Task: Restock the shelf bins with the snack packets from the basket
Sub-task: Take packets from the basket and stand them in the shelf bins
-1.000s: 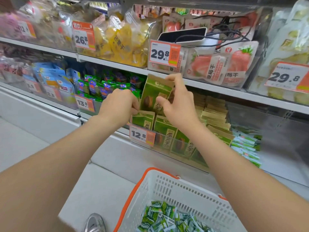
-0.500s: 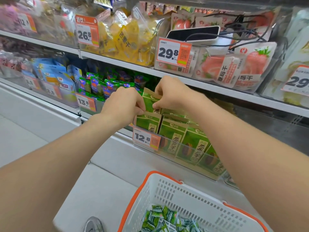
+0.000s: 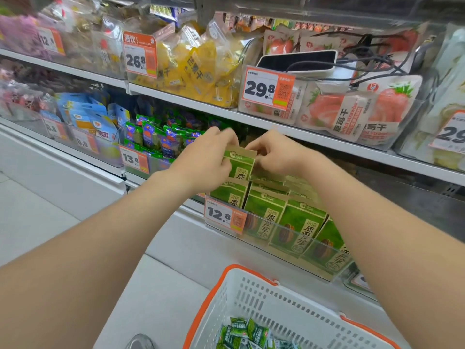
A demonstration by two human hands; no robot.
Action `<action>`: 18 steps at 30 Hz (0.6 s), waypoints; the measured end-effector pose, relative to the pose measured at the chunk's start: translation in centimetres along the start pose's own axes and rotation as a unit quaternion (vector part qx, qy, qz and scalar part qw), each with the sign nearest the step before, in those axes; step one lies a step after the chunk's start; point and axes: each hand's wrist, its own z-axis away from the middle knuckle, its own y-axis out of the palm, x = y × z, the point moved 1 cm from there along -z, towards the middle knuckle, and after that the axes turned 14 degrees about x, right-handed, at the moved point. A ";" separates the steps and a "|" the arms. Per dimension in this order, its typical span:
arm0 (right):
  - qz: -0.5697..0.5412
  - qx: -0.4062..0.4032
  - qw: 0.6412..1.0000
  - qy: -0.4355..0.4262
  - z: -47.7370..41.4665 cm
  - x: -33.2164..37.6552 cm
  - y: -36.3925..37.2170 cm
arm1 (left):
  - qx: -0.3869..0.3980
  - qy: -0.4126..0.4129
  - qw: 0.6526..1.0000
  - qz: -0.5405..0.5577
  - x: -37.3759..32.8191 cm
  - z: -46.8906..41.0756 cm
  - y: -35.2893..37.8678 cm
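Observation:
A green sunflower-seed packet [image 3: 240,163] with a brown top stands at the left end of a clear shelf bin [image 3: 297,250], behind the front row of like packets [image 3: 266,215]. My left hand [image 3: 206,159] grips its left edge and my right hand [image 3: 274,153] pinches its top right corner. Both hands sit under the upper shelf. A white basket with an orange rim [image 3: 251,295] sits below at the bottom middle, and small green snack packets [image 3: 241,333] lie in it.
A 12.8 price tag [image 3: 222,217] hangs on the bin's front. Left of it is a bin of blue-green packets [image 3: 161,139]. The shelf above holds yellow dried-fruit bags [image 3: 193,69], strawberry bags [image 3: 352,109] and a phone with cables [image 3: 299,60]. A white ledge [image 3: 75,177] runs below.
The green packet has gone down from in front of the upper shelf into the bin's left end. Both hands followed it down and closed in on its top.

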 end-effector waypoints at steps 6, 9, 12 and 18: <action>0.026 -0.067 0.997 -0.017 -1.2 -0.7 1.4 | -0.013 0.001 0.995 -0.100 -0.9 -0.3 -0.4; 0.037 -0.051 0.998 -0.003 -1.5 -0.8 1.6 | 0.032 0.014 0.998 -0.054 -0.7 -0.3 -0.3; 0.057 -0.045 0.997 0.006 -1.7 -1.1 1.8 | 0.055 0.031 0.996 -0.067 -0.2 -0.4 -0.6; 0.026 -0.101 0.994 0.013 -1.7 -1.2 1.6 | 0.107 0.022 0.988 -0.109 0.3 -2.2 -0.5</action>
